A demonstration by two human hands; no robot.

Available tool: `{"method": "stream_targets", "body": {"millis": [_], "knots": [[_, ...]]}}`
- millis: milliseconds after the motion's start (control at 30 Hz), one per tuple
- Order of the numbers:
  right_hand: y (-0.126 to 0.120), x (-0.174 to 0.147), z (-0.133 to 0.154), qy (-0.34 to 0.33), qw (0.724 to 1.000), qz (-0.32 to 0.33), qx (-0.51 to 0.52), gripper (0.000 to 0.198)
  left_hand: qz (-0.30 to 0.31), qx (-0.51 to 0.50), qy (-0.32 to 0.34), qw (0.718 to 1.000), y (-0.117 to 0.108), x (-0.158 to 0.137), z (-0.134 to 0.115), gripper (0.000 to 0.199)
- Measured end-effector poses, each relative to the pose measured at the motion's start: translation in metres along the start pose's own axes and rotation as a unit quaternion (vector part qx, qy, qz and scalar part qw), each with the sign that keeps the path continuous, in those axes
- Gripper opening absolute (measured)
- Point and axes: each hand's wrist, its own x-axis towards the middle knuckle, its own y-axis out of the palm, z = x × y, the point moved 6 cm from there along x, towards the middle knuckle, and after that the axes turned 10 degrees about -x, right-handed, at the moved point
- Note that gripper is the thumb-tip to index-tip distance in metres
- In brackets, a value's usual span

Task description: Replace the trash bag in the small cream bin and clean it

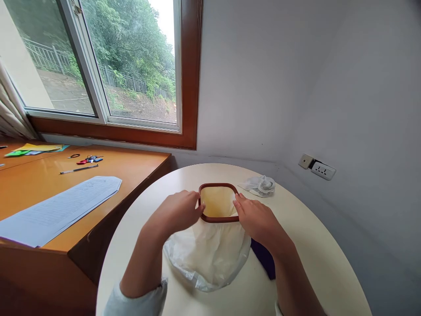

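Observation:
A small trash bin stands on the round white table, with a brown rounded-rectangular rim ring (219,219) around its mouth. Its yellowish inside (217,199) shows through the opening. From under the ring a translucent white plastic bag (210,259) drapes down over the outside and spreads toward me, hiding the bin's walls. My left hand (182,210) grips the ring's left side, thumb toward the inside. On the opposite side, my right hand (258,217) is closed on the ring's right edge, fingertips over the top.
Crumpled white plastic (263,186) lies behind right on the round table (315,263). A dark purple piece (265,261) sits beside the bag, partly under my right arm. The wooden desk (141,164) at left holds papers (66,210), a pen (79,169) and keys (90,159).

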Motion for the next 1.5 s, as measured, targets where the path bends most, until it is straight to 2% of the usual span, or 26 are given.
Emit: {"method": "stream_targets", "body": {"millis": [67,133,200,333,467,533,667,833,1033,1200,1500], "knots": [[0.000,0.001,-0.007,-0.009,0.998,-0.002,0.062,0.050,-0.013,-0.050,0.008,0.999,-0.003,0.006,0.015,0.040],[0.001,0.005,-0.017,-0.008,0.992,-0.015,0.121,0.053,-0.057,-0.073,0.003,0.996,-0.010,0.011,0.029,0.056],[0.004,0.011,-0.025,-0.003,0.985,-0.028,0.171,0.058,-0.064,-0.094,0.005,0.993,-0.011,0.015,0.035,0.073],[0.015,0.025,-0.028,-0.042,0.961,-0.028,0.272,0.063,-0.019,-0.129,0.028,0.991,-0.006,0.014,0.027,0.089],[0.014,0.030,-0.025,-0.097,0.922,-0.073,0.367,0.061,0.027,-0.139,0.071,0.987,0.002,0.013,0.017,0.090],[0.015,0.031,-0.023,-0.108,0.912,-0.076,0.388,0.060,0.044,-0.142,0.074,0.986,0.006,0.014,0.017,0.091],[0.021,0.032,-0.021,-0.094,0.911,-0.055,0.398,0.060,0.066,-0.156,0.080,0.982,0.011,0.016,0.017,0.090],[0.027,0.035,-0.021,-0.079,0.929,-0.055,0.358,0.062,0.079,-0.169,0.086,0.979,0.011,0.015,0.014,0.083],[0.033,0.037,-0.020,-0.084,0.924,-0.042,0.372,0.062,0.094,-0.198,0.074,0.973,0.012,0.014,0.013,0.088],[0.034,0.036,-0.019,-0.093,0.923,-0.029,0.373,0.062,0.100,-0.216,0.069,0.969,0.013,0.015,0.013,0.090],[0.033,0.035,-0.018,-0.078,0.941,-0.017,0.330,0.063,0.100,-0.243,0.082,0.961,0.015,0.016,0.013,0.087]]}}
